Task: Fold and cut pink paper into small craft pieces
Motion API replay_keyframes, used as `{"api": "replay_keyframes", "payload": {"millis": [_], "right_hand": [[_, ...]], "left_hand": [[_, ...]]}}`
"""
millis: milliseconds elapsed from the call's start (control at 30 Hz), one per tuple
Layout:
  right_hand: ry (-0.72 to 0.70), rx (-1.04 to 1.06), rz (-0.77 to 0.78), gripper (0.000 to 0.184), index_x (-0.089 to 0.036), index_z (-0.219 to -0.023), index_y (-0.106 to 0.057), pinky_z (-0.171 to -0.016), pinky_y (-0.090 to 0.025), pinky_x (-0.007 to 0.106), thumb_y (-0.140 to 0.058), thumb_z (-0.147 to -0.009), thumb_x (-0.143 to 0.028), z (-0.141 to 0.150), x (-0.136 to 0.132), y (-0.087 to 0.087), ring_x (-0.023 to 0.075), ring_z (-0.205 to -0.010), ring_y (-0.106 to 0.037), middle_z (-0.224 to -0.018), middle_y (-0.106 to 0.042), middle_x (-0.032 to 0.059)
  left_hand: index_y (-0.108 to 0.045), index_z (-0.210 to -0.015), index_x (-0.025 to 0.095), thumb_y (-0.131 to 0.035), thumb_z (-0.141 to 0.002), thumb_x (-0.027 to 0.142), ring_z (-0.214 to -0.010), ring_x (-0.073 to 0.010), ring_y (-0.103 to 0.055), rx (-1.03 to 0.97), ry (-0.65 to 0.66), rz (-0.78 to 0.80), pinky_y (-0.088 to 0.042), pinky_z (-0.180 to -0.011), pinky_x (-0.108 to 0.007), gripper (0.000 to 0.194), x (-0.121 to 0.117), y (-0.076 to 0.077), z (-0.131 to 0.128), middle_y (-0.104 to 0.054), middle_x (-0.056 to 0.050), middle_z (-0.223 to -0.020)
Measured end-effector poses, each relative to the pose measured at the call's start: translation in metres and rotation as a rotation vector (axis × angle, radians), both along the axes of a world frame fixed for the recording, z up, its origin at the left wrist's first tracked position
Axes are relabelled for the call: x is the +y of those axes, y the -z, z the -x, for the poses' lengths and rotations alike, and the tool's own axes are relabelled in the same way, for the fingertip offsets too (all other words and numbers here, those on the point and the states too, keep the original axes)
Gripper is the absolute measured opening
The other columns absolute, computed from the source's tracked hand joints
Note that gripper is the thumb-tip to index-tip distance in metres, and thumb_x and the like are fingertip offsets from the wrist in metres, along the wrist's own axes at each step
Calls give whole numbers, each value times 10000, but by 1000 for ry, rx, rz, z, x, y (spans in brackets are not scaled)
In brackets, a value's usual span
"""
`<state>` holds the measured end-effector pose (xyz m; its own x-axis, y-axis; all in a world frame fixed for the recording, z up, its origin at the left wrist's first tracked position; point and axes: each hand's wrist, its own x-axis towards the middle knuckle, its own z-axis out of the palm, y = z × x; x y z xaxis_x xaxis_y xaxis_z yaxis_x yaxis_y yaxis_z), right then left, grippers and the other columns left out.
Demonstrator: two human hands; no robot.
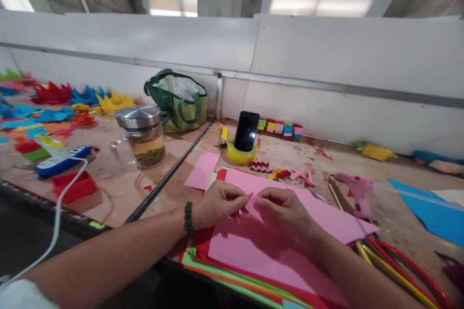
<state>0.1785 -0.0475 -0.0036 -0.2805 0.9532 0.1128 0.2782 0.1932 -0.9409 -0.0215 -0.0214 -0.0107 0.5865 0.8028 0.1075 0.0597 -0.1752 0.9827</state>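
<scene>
Above the stack of coloured sheets, my left hand (220, 201) pinches one end of a small folded piece of pink paper (253, 201) between thumb and forefinger. The fingertips of my right hand (284, 206) close on its other side. Both hands nearly meet, and part of the piece is covered by fingers. Beneath them lies a large pink sheet (232, 247), on top of red, green and orange sheets. Small folded pink and red strips (261, 167) lie just beyond the stack. A pink rectangle of paper (202, 170) is left of it.
A phone (247, 131) leans in a yellow tape roll (242, 154). Left stand a glass tea mug (147, 147) and a green bag (186, 111). Right are a pink glue gun (358, 190), red-handled scissors (408, 263) and blue paper (429, 212). A white cable (58, 212) hangs at left.
</scene>
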Motion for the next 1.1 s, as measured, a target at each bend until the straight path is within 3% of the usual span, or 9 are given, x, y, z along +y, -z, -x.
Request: {"api": "replay_keyframes", "payload": {"millis": [200,500,700,867,1000,1100], "right_hand": [[-10,-15,20,240,-160,-691,-683,-571,-381,231,-686,-782,-382,0,-1,0,113,-614,-490,-652,-610,0],[-3,-31,33,276,-154,-678,-673,-543,-378,228,-697,-751,-419,0,1,2,109,-581,-493,-637,-621,7],[3,-23,31,309,-150,-624,-631,-494,-329,219,-707,-730,-429,3,0,0,85,-523,-416,-566,-554,-17],[-5,-76,22,339,-148,-622,-620,-481,-298,220,-688,-749,-455,4,-1,1,79,-513,-379,-551,-515,-27],[-10,-98,22,365,-141,-631,-631,-491,-296,226,-682,-749,-482,6,-1,1,84,-532,-388,-564,-513,-23],[-8,-59,83,381,-145,-648,-620,-485,-275,224,-667,-757,-507,6,1,1,79,-537,-367,-571,-481,-36]], "left_hand": [[-651,-649,110,-587,-793,283,-457,-95,-586,2,-29,4,-426,-454,-158,233,-1,0,0,-623,-15,-531],[-634,-588,122,-560,-812,289,-440,-99,-587,45,-47,-42,-404,-429,-156,289,-4,2,-2,-608,-10,-490],[-609,-576,123,-560,-801,270,-441,-97,-572,42,-38,-47,-404,-432,-159,274,-3,3,-2,-593,-12,-488],[-562,-569,131,-529,-855,415,-413,-80,-510,53,14,-3,-376,-399,-164,404,-5,1,0,-559,-2,-498],[-577,-565,122,-631,-802,445,-430,-69,-492,97,-2,-105,-347,-414,-157,404,-2,3,0,-557,0,-482],[-562,-550,127,-603,-814,463,-421,-75,-507,83,-28,-25,-357,-410,-162,429,2,4,-1,-566,-5,-483]]}}
